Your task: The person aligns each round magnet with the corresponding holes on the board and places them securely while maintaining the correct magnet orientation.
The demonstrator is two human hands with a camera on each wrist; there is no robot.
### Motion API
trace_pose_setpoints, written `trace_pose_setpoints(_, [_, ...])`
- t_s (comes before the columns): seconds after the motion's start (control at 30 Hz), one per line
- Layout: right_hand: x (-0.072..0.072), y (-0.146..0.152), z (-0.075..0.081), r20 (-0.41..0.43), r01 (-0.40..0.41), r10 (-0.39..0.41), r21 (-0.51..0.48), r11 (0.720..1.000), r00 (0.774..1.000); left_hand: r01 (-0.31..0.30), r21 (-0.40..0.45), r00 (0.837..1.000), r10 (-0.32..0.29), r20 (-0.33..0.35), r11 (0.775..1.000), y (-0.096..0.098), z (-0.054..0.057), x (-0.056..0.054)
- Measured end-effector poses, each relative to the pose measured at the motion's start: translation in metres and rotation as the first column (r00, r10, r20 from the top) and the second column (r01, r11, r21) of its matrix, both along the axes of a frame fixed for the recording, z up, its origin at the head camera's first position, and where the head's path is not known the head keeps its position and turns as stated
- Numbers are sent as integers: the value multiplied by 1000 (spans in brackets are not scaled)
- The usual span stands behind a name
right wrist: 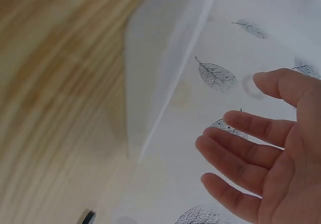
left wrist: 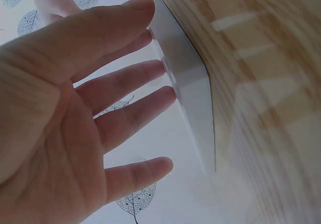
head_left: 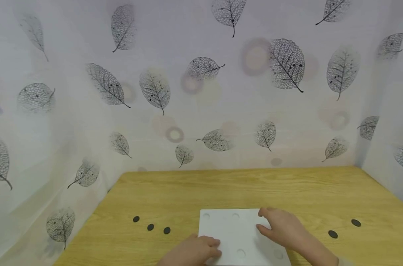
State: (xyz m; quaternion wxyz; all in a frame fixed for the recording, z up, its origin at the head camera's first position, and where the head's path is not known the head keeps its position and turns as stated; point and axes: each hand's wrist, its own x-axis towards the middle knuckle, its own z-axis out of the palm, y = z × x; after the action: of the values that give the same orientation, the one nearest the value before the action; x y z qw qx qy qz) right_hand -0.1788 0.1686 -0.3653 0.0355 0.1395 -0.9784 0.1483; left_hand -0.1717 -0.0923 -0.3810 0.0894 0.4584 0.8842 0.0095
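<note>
A flat white board with several shallow round recesses lies on the wooden table in the head view. My left hand is at its left side. In the left wrist view, that hand's fingertips touch the edge of the board, fingers extended and thumb apart. Over the board's right part is my right hand, thumb and fingers spread. From the right wrist view, the right hand holds nothing, its fingers loosely bent and apart from the board's side.
Three small black discs lie on the table left of the board. Two more black discs lie to its right. A pale leaf-printed curtain encloses the table at the back and sides.
</note>
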Motion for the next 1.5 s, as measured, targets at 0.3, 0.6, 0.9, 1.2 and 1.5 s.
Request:
trace_pose_setpoints(0.3, [-7, 23, -6, -64, -86, 85, -8, 996, 994, -13, -22, 1000, 12, -18, 1000, 2, 1, 0])
trace_pose_setpoints(0.6, [-6, 38, -5, -84, -88, 89, 8, 996, 992, -29, -33, 1000, 28, -8, 999, 2, 1, 0])
trace_pose_setpoints(0.9, [-4, 51, -6, -121, -96, 102, 57, 994, 987, -53, -26, 999, 53, 14, 998, 3, 1, 1])
trace_pose_setpoints(1.2, [-1, 59, -7, -53, -77, 80, 46, 996, 995, -36, -40, 999, 35, -15, 999, 3, 0, 1])
trace_pose_setpoints(1.5, [0, 69, -11, -42, -43, 46, 83, 996, 998, -24, -55, 999, 22, -41, 998, 4, 2, 2])
